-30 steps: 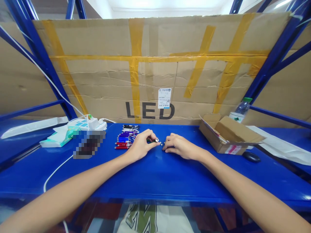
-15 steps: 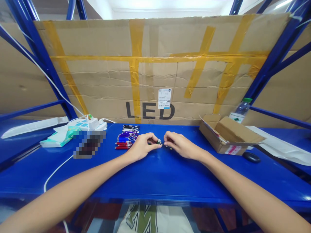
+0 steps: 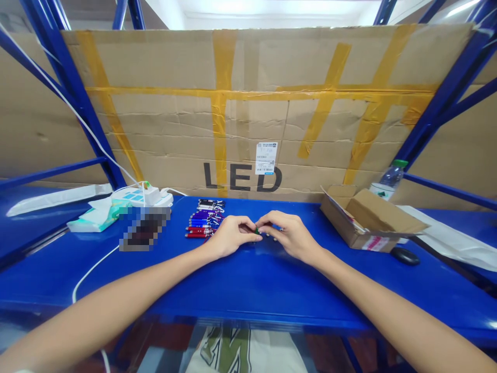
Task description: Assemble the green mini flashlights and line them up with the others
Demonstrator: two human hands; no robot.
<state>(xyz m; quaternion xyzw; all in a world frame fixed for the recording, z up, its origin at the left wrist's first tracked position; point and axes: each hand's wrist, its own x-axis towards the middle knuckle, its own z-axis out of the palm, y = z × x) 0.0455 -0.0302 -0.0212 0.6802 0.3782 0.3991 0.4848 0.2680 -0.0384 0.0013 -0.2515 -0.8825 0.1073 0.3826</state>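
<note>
My left hand [image 3: 234, 236] is closed in a pinch around a small green cylindrical piece [image 3: 257, 231], most of it hidden by the fingers. My right hand [image 3: 288, 233] meets it from the right, thumb and forefinger pinched together at the end of the green piece. Whatever lies between those right fingertips is too small to make out. A few tiny round pieces show on the table under the right fingers. Just left of my left hand lies a row of slim pen-shaped metal keychains [image 3: 200, 221] in red, blue, purple, white and black, with clips at their right ends.
On the right stand an open cardboard box [image 3: 357, 228], a black computer mouse [image 3: 405, 256] and a bottle with a green cap [image 3: 390, 178]. A tissue pack [image 3: 99, 217], a power strip [image 3: 135, 196] and a blurred-out dark object [image 3: 145, 229] lie left. Tall cardboard [image 3: 174, 129] closes the back.
My right hand has moved left, and its fingertips now meet the green piece in my left hand. The view has shifted slightly.
</note>
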